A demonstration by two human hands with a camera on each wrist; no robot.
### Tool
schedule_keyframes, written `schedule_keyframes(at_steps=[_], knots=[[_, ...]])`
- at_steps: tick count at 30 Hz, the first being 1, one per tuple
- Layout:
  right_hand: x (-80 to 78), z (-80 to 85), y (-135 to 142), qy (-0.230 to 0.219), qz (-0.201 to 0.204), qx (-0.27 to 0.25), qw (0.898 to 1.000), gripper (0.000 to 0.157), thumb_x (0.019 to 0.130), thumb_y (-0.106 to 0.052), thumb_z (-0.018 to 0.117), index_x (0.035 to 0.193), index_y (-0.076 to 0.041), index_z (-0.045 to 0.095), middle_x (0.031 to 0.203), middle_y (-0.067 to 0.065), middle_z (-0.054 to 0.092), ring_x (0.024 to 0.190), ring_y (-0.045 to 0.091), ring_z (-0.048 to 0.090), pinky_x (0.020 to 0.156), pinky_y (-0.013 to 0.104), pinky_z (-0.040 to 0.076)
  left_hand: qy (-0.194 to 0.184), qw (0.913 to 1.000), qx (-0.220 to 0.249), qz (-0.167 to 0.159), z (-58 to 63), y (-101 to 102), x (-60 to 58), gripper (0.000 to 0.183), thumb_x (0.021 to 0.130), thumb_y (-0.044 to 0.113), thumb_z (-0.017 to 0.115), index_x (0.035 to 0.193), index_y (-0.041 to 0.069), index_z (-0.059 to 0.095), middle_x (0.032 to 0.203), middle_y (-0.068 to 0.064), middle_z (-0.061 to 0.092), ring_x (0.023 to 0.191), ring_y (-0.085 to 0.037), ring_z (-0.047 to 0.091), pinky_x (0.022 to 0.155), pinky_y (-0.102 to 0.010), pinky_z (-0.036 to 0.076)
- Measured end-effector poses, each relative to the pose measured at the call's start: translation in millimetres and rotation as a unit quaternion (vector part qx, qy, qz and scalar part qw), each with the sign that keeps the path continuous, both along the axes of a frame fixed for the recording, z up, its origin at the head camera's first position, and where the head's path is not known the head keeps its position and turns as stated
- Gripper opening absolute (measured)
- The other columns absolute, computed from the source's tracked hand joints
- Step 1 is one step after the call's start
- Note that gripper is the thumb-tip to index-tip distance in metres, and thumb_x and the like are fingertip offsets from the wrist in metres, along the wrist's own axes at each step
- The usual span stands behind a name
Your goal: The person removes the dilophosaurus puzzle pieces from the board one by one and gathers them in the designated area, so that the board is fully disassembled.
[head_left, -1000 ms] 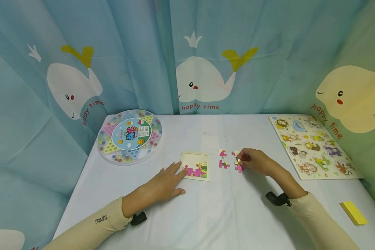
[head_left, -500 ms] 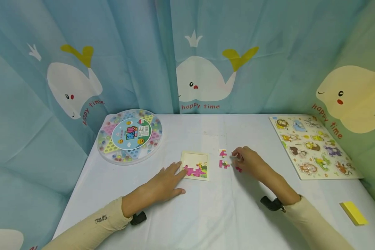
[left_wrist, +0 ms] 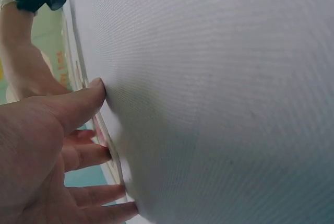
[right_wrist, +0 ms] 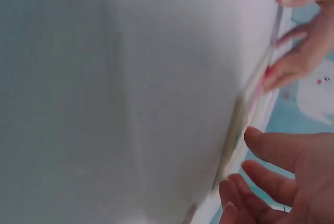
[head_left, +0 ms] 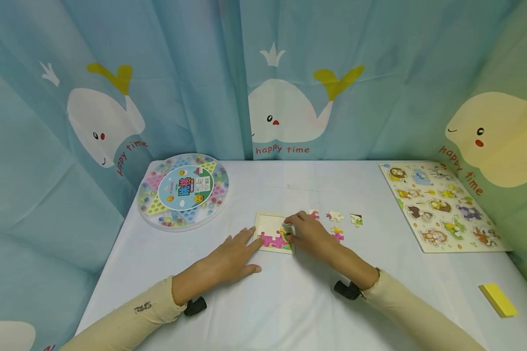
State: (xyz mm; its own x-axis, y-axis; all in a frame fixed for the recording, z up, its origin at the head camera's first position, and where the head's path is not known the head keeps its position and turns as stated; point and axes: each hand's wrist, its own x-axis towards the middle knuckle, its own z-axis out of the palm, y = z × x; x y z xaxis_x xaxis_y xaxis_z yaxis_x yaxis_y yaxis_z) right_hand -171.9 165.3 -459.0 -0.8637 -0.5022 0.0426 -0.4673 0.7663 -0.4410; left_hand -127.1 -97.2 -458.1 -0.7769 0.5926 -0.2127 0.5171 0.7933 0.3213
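A small square puzzle tray [head_left: 270,216] lies on the white cloth, its lower part filled with pink and green jigsaw pieces [head_left: 270,241]. My left hand [head_left: 228,258] rests at its left edge, fingers spread, with the index fingertip on the pink pieces. Over the tray's right side, my right hand [head_left: 314,236] pinches a tilted jigsaw piece [head_left: 287,227] between thumb and fingers. In the right wrist view the right fingertips are right at the tray rim [right_wrist: 235,135]. Loose pieces lie to the right, among them a green one [head_left: 356,220] and a white one [head_left: 335,216].
A round Chinese checkers box [head_left: 182,192] with coloured marbles stands at the back left. On the right lies an animal peg puzzle board [head_left: 443,207], and nearer the front a yellow block [head_left: 498,300]. Curtains with whales [head_left: 285,112] hang around the table.
My right hand has moved left from the loose pieces to the tray, bringing a piece with it. The green loose piece it had covered now shows. My left hand has stayed in place.
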Motion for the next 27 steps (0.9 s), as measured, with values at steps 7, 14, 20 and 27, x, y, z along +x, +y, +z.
schedule_keyframes(at_steps=[7, 14, 20, 27], knots=[[1.6, -1.6, -5, 0.034, 0.025, 0.004, 0.999, 0.031, 0.091, -0.003, 0.081, 0.119, -0.001, 0.070, 0.108, 0.013, 0.065, 0.096, 0.025, 0.060, 0.084, 0.042, 0.052, 0.005, 1.0000, 0.000, -0.002, -0.2, 0, -0.1, 0.071, 0.104, 0.049, 0.065, 0.160, 0.010, 0.045, 0.170, -0.022, 0.031, 0.156, -0.043, 0.031, 0.118, -0.064, 0.037], [-2.2, 1.0, -5, 0.000, 0.032, 0.008, 0.999, 0.032, 0.093, -0.002, 0.079, 0.124, -0.002, 0.071, 0.111, 0.012, 0.059, 0.095, 0.020, 0.055, 0.084, 0.036, 0.053, 0.007, 1.0000, -0.003, -0.003, -0.5, 0, -0.2, 0.071, 0.103, 0.049, 0.064, 0.160, 0.011, 0.045, 0.170, -0.021, 0.031, 0.156, -0.043, 0.032, 0.119, -0.064, 0.037], [-1.8, -4.6, -1, 0.011, 0.043, -0.027, 0.999, 0.025, 0.096, 0.003, 0.073, 0.121, -0.003, 0.073, 0.112, 0.013, 0.058, 0.091, 0.020, 0.063, 0.081, 0.035, 0.058, 0.005, 1.0000, -0.004, -0.002, 0.3, 1, 0.1, 0.071, 0.104, 0.049, 0.064, 0.160, 0.011, 0.045, 0.170, -0.021, 0.031, 0.157, -0.042, 0.031, 0.119, -0.064, 0.037], [-2.5, -3.2, 4, 0.000, 0.047, -0.068, 0.997, 0.024, 0.098, 0.006, 0.069, 0.118, -0.004, 0.075, 0.103, 0.008, 0.062, 0.096, 0.021, 0.065, 0.087, 0.037, 0.060, 0.006, 1.0000, -0.004, 0.000, 1.1, 0, 0.9, 0.071, 0.104, 0.049, 0.065, 0.160, 0.010, 0.046, 0.170, -0.021, 0.032, 0.156, -0.042, 0.032, 0.118, -0.064, 0.038]])
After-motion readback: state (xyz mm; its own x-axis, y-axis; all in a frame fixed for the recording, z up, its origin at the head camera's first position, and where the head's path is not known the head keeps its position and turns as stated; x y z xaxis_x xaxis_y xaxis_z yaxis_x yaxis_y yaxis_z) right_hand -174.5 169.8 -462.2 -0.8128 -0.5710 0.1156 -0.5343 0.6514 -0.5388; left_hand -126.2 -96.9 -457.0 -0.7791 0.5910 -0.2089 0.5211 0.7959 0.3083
